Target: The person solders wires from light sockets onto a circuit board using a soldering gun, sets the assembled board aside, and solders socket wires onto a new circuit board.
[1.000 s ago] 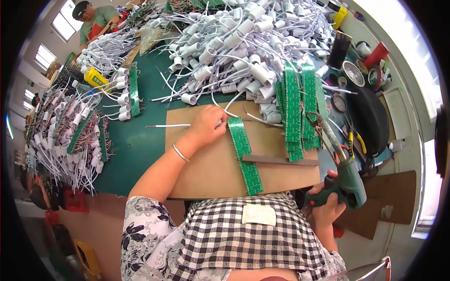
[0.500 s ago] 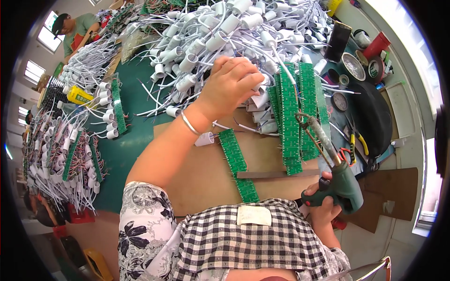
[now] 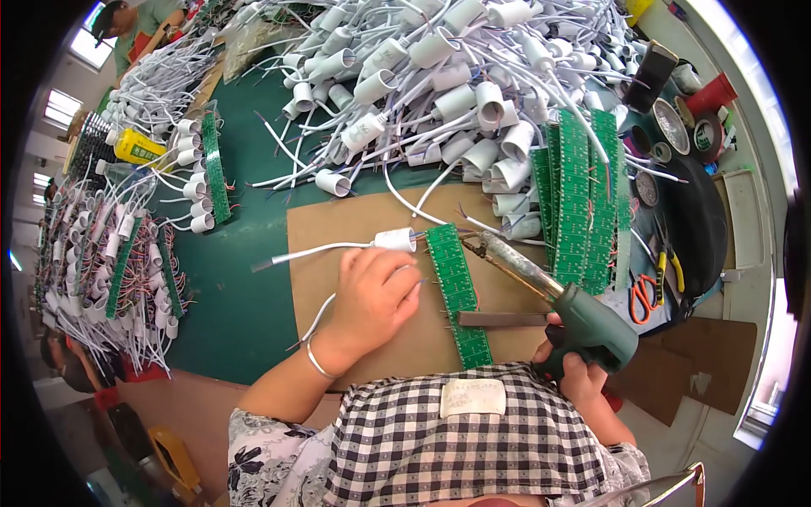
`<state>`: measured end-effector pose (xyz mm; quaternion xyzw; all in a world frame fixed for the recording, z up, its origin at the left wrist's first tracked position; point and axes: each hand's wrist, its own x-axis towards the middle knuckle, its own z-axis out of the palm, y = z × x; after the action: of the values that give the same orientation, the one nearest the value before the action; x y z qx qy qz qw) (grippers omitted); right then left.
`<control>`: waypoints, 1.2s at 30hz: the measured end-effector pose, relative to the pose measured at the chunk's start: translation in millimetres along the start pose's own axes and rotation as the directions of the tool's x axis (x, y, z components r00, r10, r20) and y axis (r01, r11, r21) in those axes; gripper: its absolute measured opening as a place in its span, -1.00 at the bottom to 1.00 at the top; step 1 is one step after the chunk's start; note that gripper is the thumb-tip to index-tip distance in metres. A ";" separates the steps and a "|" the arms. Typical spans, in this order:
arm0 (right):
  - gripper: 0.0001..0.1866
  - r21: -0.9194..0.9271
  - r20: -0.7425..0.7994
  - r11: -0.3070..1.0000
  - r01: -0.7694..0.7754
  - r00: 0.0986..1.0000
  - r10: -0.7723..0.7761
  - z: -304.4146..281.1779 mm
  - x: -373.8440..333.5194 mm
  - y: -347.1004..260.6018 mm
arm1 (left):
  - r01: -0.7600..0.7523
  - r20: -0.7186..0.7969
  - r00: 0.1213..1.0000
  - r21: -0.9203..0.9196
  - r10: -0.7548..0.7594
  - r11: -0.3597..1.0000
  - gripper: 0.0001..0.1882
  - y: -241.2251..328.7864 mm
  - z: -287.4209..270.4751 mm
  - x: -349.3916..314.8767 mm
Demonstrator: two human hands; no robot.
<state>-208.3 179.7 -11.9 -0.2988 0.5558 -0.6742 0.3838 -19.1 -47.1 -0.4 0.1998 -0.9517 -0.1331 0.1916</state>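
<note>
My left hand [image 3: 380, 296] is on the brown board with its fingers curled together. A white cable [image 3: 317, 323] runs out from under it; whatever white socket it belongs to is hidden by the fingers. Just beyond the fingertips lies a white cabled socket [image 3: 394, 240], its thin wires reaching the top end of a narrow green circuit board [image 3: 456, 287]. My right hand [image 3: 574, 367] grips the green handle of a soldering gun [image 3: 591, 329]. Its metal tip points left, close to the circuit board's upper right edge. A flat brown bar [image 3: 507, 319] touches the circuit board's right side.
A large heap of white cabled sockets [image 3: 389, 59] fills the far side. Several green circuit boards [image 3: 574, 203] stand at its right. Orange-handled scissors [image 3: 644, 297], yellow-handled pliers [image 3: 669, 269] and tins [image 3: 670, 127] lie right. Wired bundles [image 3: 110, 262] sit left; another person [image 3: 152, 34] works far left.
My left hand has come down from the heap toward me, bringing a white cable. The soldering gun has swung left, its tip now by the single circuit board. The whole view has shifted somewhat.
</note>
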 end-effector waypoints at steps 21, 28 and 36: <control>-0.42 -0.458 0.200 0.885 -0.084 0.960 0.195 -22.0 8.3 -2.7 | 0.230 0.059 0.972 -0.068 -0.227 0.971 -0.89 -13.7 9.5 35.4; -0.52 -0.344 0.192 0.928 -0.143 0.957 0.219 -5.2 14.7 -8.6 | 0.218 0.035 0.976 -0.080 -0.215 0.973 -0.89 -14.6 13.4 37.8; -0.50 -0.486 0.226 0.873 -0.025 0.962 0.153 -8.0 13.5 1.5 | 0.211 0.031 0.977 -0.092 -0.209 0.973 -0.88 -15.6 15.7 38.7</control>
<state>-221.8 172.2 -15.3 -0.4432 0.6638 -0.4525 0.3976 -53.3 -74.9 -7.5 0.2885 -0.9199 -0.1995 0.1756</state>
